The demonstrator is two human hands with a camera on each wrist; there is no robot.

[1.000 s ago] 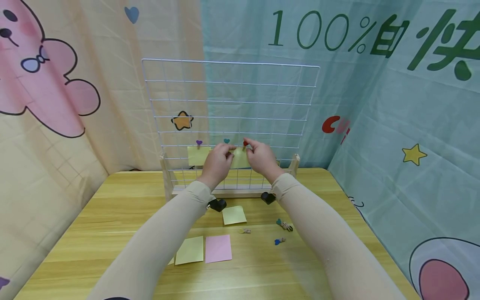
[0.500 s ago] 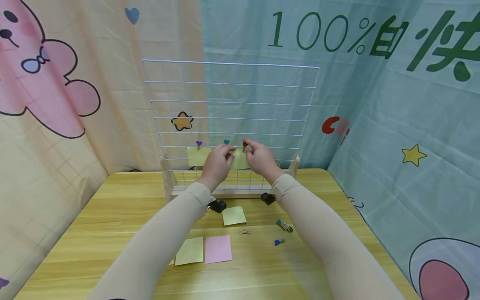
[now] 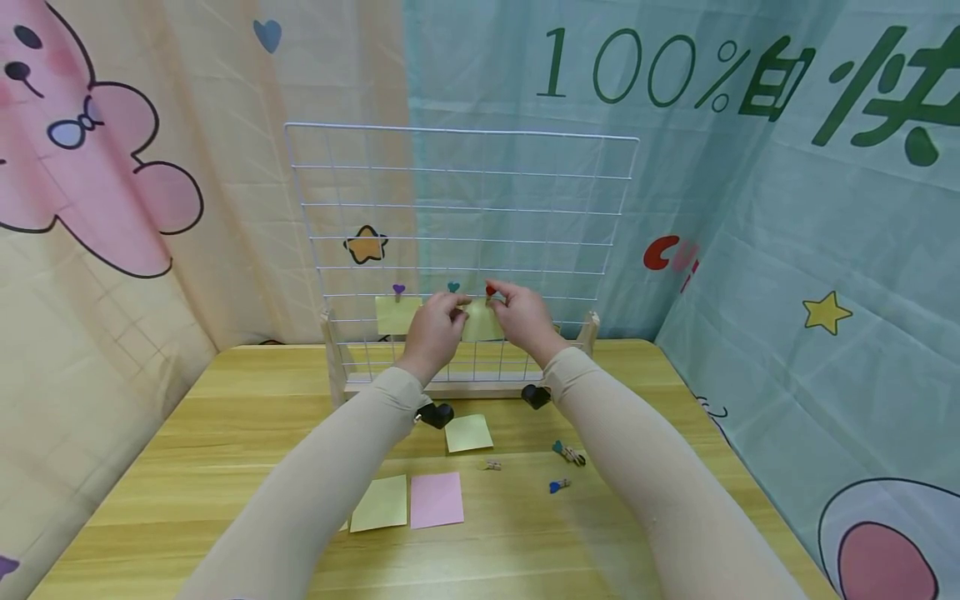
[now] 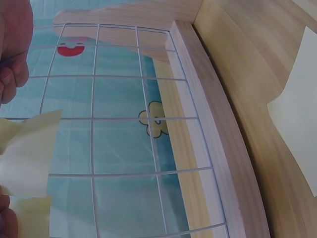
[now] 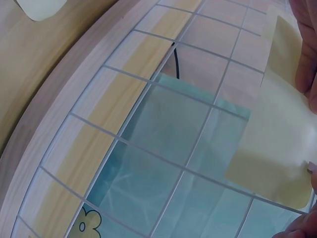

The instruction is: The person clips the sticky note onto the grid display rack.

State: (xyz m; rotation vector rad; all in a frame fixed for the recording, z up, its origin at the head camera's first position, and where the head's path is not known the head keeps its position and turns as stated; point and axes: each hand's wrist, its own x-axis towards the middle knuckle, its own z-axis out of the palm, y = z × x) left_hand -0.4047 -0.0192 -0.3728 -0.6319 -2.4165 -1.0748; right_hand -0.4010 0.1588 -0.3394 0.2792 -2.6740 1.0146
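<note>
My left hand (image 3: 433,329) pinches a yellow sticky note (image 3: 482,323) near its top left, against the wire grid (image 3: 472,208). At the note's upper right, my right hand (image 3: 527,318) pinches a small red heart clip (image 3: 491,290). In the right wrist view the note (image 5: 277,124) hangs in front of the wires, with left-hand fingers (image 5: 304,54) on one edge and right-hand fingers (image 5: 302,225) by the opposite corner. A teal heart clip (image 3: 453,286) shows just above the left hand. Another yellow note hangs to the left under a purple heart clip (image 3: 398,289).
The grid stands in a wooden base (image 3: 480,389) on the table (image 3: 165,467). Before it lie a yellow note (image 3: 468,433), another yellow note (image 3: 379,503), a pink note (image 3: 437,500) and several clips, including a blue heart one (image 3: 558,485). Printed curtains hang behind.
Both hands stay at the same note and clip, with barely any motion. The head view has tipped slightly, so the scene sits a little lower.
</note>
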